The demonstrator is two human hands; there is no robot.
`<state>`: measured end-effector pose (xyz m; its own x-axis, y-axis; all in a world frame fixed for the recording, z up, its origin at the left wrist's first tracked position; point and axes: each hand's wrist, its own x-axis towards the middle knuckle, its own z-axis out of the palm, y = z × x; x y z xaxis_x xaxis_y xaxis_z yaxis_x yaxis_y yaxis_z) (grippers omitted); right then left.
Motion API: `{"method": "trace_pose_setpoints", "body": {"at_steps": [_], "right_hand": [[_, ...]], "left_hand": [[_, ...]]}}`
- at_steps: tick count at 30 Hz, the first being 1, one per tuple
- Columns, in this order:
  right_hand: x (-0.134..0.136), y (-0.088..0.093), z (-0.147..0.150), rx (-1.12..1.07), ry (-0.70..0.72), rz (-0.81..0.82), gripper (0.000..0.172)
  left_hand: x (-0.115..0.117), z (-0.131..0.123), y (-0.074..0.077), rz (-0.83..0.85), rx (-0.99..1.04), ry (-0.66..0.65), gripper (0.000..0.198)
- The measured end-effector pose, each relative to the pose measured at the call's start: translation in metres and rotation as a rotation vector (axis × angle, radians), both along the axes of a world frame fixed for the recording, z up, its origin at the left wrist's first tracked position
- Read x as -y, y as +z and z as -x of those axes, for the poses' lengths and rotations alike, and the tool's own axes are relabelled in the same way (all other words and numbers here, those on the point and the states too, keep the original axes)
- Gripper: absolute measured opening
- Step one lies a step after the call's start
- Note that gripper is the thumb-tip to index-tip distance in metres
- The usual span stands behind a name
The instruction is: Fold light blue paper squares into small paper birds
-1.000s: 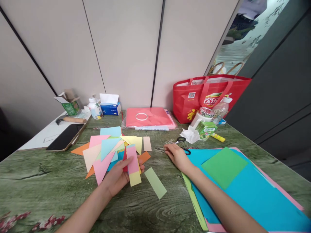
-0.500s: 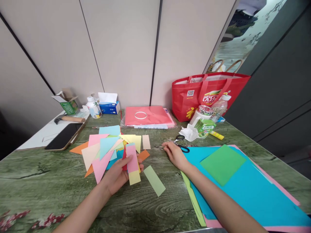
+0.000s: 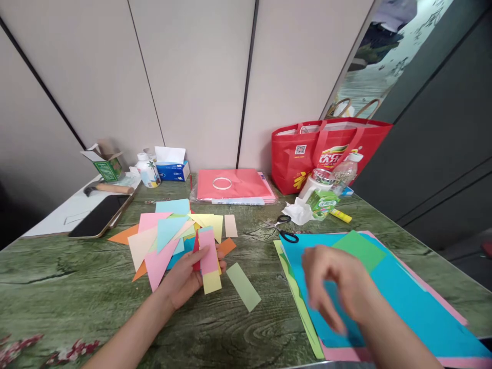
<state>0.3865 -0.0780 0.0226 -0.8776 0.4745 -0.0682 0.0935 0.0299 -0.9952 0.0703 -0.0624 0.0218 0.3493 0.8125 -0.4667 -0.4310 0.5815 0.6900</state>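
My left hand (image 3: 183, 279) is closed on a small stack of paper strips (image 3: 209, 259), pink on top and yellow below, with red and blue edges showing. It hovers at the near edge of a pile of coloured paper cut-outs (image 3: 169, 237). A loose light green strip (image 3: 243, 286) lies on the table just right of it. My right hand (image 3: 338, 287) is blurred by motion, raised over the large blue sheet (image 3: 400, 302), fingers hanging loosely apart with nothing visible in them. Black-handled scissors (image 3: 283, 228) lie beyond it.
A green square sheet (image 3: 359, 249) rests on the blue one, over pink and light green sheets. At the back are a red shopping bag (image 3: 325, 148), a packet of red paper with a white ring (image 3: 230, 185), tissue box (image 3: 172, 169), bottles, glue stick (image 3: 340, 216) and a phone (image 3: 100, 215).
My right hand has left the spot beside the scissors and swung back toward me, over the blue sheet. The left hand keeps hold of the strips, unmoved.
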Motion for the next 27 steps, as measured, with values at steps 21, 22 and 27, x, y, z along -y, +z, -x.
{"method": "trace_pose_setpoints", "body": {"at_steps": [21,22,27], "right_hand": [[-0.055,-0.08,0.055,0.416,-0.836,-1.053,0.042],[-0.056,-0.08,0.055,0.418,-0.832,-1.057,0.043],[-0.055,-0.074,0.057,0.415,-0.797,-1.064,0.045]], "left_hand": [[-0.001,-0.003,0.001,0.01,-0.011,0.005,0.016],[0.0,-0.003,0.0,0.008,-0.012,0.002,0.016],[0.0,-0.002,-0.002,-0.004,-0.019,-0.024,0.017]]}}
